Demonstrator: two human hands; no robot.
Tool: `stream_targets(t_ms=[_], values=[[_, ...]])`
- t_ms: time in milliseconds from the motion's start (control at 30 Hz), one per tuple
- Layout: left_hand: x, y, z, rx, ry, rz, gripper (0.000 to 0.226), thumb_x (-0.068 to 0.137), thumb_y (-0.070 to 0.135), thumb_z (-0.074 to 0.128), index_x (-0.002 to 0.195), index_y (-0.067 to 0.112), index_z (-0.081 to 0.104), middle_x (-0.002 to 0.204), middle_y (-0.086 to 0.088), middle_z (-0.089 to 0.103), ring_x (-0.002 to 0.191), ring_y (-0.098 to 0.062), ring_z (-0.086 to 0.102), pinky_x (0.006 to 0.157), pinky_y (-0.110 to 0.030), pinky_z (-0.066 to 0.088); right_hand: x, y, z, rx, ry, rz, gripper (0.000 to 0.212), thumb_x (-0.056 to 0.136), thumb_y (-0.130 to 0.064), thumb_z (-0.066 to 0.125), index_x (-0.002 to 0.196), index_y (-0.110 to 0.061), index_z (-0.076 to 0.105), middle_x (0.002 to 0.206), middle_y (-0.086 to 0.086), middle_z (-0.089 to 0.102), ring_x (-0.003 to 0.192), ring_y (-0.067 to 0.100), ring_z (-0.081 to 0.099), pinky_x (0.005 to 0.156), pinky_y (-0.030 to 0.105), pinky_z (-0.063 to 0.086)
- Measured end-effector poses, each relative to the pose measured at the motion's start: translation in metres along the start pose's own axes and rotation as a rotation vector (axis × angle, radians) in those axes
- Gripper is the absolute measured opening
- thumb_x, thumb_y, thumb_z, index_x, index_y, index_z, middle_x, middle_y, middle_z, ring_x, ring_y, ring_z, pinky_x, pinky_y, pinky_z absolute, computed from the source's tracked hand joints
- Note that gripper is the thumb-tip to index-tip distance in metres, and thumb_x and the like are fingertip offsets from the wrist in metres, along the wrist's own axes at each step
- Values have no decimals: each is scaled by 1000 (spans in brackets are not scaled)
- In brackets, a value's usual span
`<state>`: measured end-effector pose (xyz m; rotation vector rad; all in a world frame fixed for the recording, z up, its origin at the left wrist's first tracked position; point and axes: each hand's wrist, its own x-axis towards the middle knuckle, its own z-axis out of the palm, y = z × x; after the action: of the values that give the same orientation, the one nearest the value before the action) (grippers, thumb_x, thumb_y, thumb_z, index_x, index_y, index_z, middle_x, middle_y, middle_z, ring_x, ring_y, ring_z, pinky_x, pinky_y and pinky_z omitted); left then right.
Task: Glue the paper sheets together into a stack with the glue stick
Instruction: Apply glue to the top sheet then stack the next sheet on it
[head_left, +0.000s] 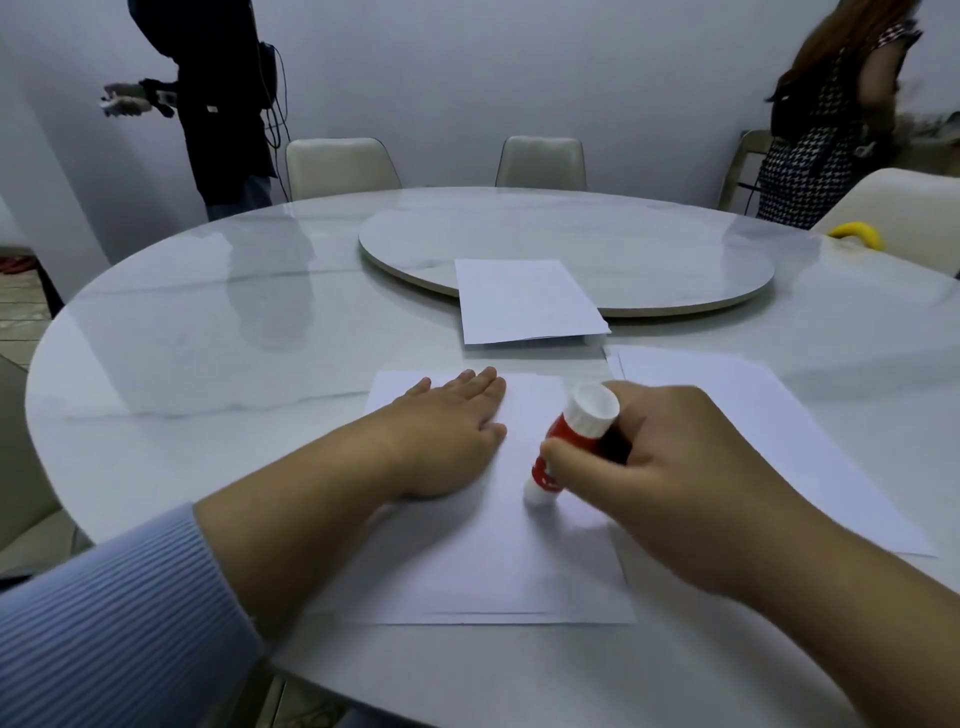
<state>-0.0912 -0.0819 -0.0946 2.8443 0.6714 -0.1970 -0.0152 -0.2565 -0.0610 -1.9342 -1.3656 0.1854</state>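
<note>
My left hand (447, 431) lay flat at centre frame, pinning the sheet (498, 561) so it wouldn't slide; my right hand (670, 478) clenched the glue stick (566, 447), tip down.

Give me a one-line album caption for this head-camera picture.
Right hand rubs a red glue stick on paper pressed flat by the left hand.

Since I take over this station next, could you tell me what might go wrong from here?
1. The left hand presses only the near sheet's left half; glue stick strokes could drag or wrinkle the free right side.
2. The right hand glues mid-sheet; unglued edges may lift later.
3. The far sheet overhangs the turntable rim and could slide off if that turns.
</note>
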Motion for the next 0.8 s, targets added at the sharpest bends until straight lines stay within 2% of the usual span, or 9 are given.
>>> stream_targets(t_ms=[200,300,367,433,467,500,567,667,800], values=[[0,0,-2,16,-16,1,56,100,35,18,151,23,-3,159,10,-11,145,-4,-8,116,-29,-5,-42,-13,-3,137,-49,-9,42,60,-56,53,80,-22,67,71,-2,71,57,11,61,57,30,48],[-5,0,-10,57,-65,-58,58,99,41,19,151,24,-1,160,10,-8,146,-7,-3,118,-32,3,-34,-10,-21,552,101,5,28,55,-31,78,80,-18,75,64,4,73,51,11,57,43,23,44],[-12,0,-14,187,-31,-164,58,98,47,18,150,23,15,159,4,13,144,-17,20,114,-37,22,-23,3,-43,851,296,51,26,54,-24,74,75,-9,75,61,11,71,50,14,59,43,18,45],[-21,1,-18,323,84,-251,57,95,53,19,134,18,42,138,-2,46,123,-23,46,99,-37,38,-9,13,-63,1076,398,90,16,69,-12,61,82,-11,69,64,6,71,55,12,65,50,18,51],[-26,1,-19,342,144,-257,57,94,55,20,128,18,47,129,-1,53,116,-23,49,95,-36,39,-1,18,-70,1123,403,112,14,77,-8,56,82,-13,68,68,3,73,62,11,68,56,20,53],[-30,-1,-19,307,182,-225,57,92,58,23,129,20,45,130,2,52,118,-22,48,98,-36,38,8,21,-76,1126,393,132,23,84,-8,52,74,-18,71,73,-1,74,71,11,69,64,23,53],[-41,-7,-17,115,128,-63,61,91,60,31,145,34,26,152,17,26,141,-11,23,115,-32,19,32,35,-83,1005,384,176,39,90,-13,52,59,-27,71,79,-7,75,88,10,65,75,25,43],[-52,-13,-15,-107,-99,163,63,89,57,40,142,54,7,151,33,-8,138,12,-14,119,-27,-6,73,67,-81,782,428,223,13,88,-13,60,97,-20,67,92,-1,74,95,13,62,79,24,41],[-53,-7,-3,-43,-63,67,64,92,58,30,145,49,-5,148,31,-19,139,8,-18,115,-22,-12,118,109,-63,400,469,348,34,77,-11,75,108,-15,62,93,5,68,91,25,66,89,39,51]])
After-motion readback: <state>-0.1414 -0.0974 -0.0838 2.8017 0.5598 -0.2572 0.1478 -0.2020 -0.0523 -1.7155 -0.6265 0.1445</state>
